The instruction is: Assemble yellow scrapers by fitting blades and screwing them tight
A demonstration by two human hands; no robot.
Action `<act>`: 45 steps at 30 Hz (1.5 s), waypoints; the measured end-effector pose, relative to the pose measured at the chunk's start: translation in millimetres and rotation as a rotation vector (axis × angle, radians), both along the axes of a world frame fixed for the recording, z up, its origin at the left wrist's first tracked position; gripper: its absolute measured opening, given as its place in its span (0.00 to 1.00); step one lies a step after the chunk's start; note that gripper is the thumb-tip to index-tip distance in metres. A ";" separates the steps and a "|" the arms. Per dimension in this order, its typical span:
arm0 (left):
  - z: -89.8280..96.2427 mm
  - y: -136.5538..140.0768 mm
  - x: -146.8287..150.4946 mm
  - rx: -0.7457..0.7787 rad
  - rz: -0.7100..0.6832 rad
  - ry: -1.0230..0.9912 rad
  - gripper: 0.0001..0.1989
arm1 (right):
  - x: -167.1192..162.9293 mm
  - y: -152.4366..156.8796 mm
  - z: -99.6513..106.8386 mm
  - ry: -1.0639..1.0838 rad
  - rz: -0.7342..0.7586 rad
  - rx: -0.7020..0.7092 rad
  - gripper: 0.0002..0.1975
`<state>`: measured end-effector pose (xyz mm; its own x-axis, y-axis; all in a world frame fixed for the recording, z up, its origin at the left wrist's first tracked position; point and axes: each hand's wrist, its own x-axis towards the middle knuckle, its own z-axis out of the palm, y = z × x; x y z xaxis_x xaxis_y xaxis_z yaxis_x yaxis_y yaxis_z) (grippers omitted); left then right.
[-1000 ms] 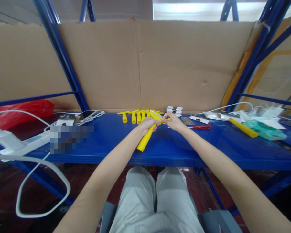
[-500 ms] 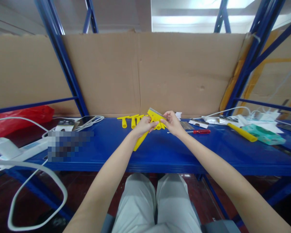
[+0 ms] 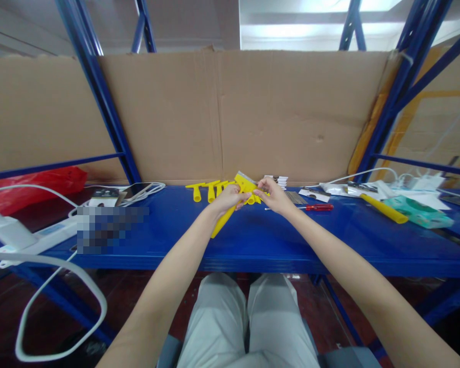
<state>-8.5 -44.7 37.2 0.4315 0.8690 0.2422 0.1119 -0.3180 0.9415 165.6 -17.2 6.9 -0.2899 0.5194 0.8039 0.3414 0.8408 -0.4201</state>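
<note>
A yellow scraper (image 3: 223,223) is held above the blue table, its handle slanting down to the left and its wide head facing up. Along the top edge of that head runs a grey metal blade (image 3: 243,175). My left hand (image 3: 227,198) is closed around the neck of the scraper. At the head's right end, the fingers of my right hand (image 3: 273,196) are pinched on it, partly covering it; anything small between them is hidden. Behind my hands lie several yellow T-shaped scraper parts (image 3: 197,193), some of them partly covered.
A red-handled screwdriver (image 3: 319,207) lies right of my right hand, near flat grey strips (image 3: 295,198) and a white stack (image 3: 281,181). Farther right are a yellow tube (image 3: 384,208) and a green packet (image 3: 417,211). A white power strip (image 3: 49,237) and cables occupy the left.
The fingers of my right hand have shifted slightly along the scraper's head, showing more of the white stack behind. My left hand keeps its grip in nearly the same place.
</note>
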 end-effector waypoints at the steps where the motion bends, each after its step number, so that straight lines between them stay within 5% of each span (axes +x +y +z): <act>1: 0.0 0.0 0.3 -0.001 0.002 0.000 0.15 | 0.7 -0.8 -0.1 -0.031 -0.025 0.037 0.08; 7: -0.2 -2.5 1.4 -0.026 0.028 -0.004 0.16 | -0.4 -9.8 -0.4 -0.170 -0.162 0.292 0.07; 16: -1.9 0.4 1.5 -0.088 0.071 -0.001 0.16 | -1.6 -13.4 -2.6 -0.369 -0.338 0.394 0.05; 36: 0.4 1.0 -1.0 -0.107 0.085 0.012 0.16 | -6.9 -20.2 3.0 -0.380 -0.400 0.316 0.03; 45: 6.7 0.4 -11.1 -0.210 -0.068 -0.087 0.16 | -0.5 -22.2 8.0 -0.246 -0.336 0.319 0.02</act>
